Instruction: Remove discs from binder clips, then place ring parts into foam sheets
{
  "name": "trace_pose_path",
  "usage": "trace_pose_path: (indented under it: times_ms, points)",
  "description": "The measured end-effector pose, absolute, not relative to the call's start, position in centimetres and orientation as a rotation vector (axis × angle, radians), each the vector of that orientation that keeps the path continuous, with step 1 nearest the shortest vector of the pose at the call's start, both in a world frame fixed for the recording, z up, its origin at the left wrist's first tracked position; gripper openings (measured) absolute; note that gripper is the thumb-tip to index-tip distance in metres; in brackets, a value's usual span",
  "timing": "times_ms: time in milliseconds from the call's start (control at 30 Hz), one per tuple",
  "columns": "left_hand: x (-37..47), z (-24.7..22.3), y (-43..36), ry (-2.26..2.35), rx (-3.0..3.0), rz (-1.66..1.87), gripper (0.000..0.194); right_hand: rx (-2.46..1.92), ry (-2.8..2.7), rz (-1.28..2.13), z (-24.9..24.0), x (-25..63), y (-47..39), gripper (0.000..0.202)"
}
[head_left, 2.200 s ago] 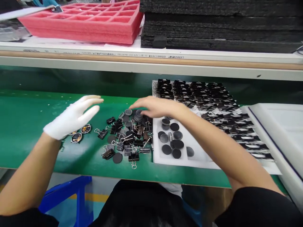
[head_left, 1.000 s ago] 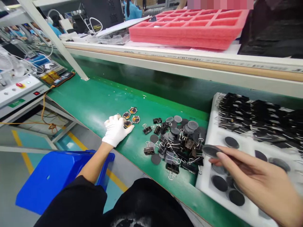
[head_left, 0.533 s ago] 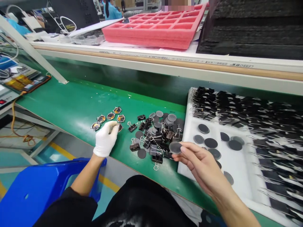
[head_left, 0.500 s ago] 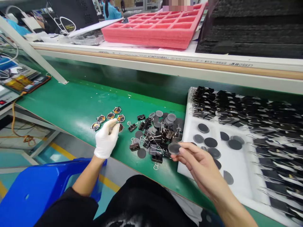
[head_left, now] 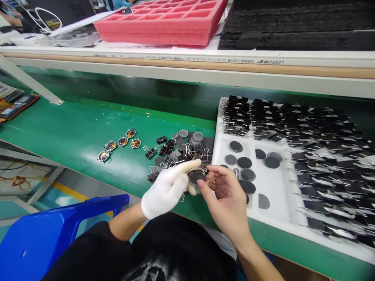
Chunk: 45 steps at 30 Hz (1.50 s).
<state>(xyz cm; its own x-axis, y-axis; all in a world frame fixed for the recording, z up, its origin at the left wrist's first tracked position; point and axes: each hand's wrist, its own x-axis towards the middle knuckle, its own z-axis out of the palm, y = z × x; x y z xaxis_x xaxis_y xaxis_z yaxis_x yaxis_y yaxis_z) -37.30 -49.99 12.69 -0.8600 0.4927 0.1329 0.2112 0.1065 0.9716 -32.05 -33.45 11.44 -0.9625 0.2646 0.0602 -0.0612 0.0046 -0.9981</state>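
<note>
white-gloved l. hand (head_left: 167, 190) & bare r. hand (head_left: 228, 196) pinched a dark, round, grey-rimmed disc (head_left: 196, 178) between their fingertips; black metal binder clips (head_left: 167, 148) lay just beyond the fingers. if the r. thumb pressed off-centre, the disc could've slipped among them.

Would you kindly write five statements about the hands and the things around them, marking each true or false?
1. The left hand and right hand both touch a round dark piece. True.
2. Both hands wear gloves. False: the left has a white glove, the right is bare.
3. Black clips line up in rows on the white tray. True.
4. The pink foam tray sits on the green table. False: it is up on the shelf.
5. Five watch-like pieces lie on the green table. True.
</note>
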Motion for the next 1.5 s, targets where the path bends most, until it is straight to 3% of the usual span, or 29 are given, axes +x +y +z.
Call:
trace_pose_path:
  times_ms: [300,400,500,567,667,767,900,1033,1233,1500]
  points:
    - [-36.5,12.5,-50.4,2.765,1.382,0.924,0.072,0.001,-2.181,2.233,11.2,-32.0,-32.3,0.015]
    - [-37.6,13.0,-52.1,2.789,1.473,0.893,0.068,-0.042,-2.178,2.274,11.4,-31.4,-32.1,0.015]
    - [-40.9,13.9,-55.5,3.142,0.943,0.796,0.048,-0.209,-2.115,2.322,11.2,-31.1,-31.5,0.019]
    - [-43.8,14.0,-58.2,3.33,0.412,0.424,0.044,-0.299,-2.043,2.388,10.9,-31.3,-31.1,0.022]
    - [-47.3,13.3,-61.3,3.087,0.356,0.061,0.042,-0.368,-1.892,2.533,10.7,-32.2,-31.1,0.025]
    - [-48.3,12.6,-62.2,2.994,0.564,0.184,0.042,-0.444,-1.749,2.657,10.7,-32.9,-31.6,0.029]
    - [-45.6,13.4,-59.2,3.297,0.622,0.748,0.045,-0.433,-1.684,2.699,11.0,-33.3,-32.2,0.032]
    - [-41.2,14.3,-53.2,3.163,1.042,1.194,0.044,-0.248,-1.74,2.69,11.3,-33.1,-32.4,0.028]
    - [-39.8,14.4,-49.4,2.745,1.656,1.212,0.035,-0.042,-1.78,2.635,11.1,-31.9,-30.7,0.015]
    - [-41.1,15.0,-49.7,2.455,1.299,1.092,0.049,0.125,-1.969,2.429,11.4,-30.8,-28.7,0.01]
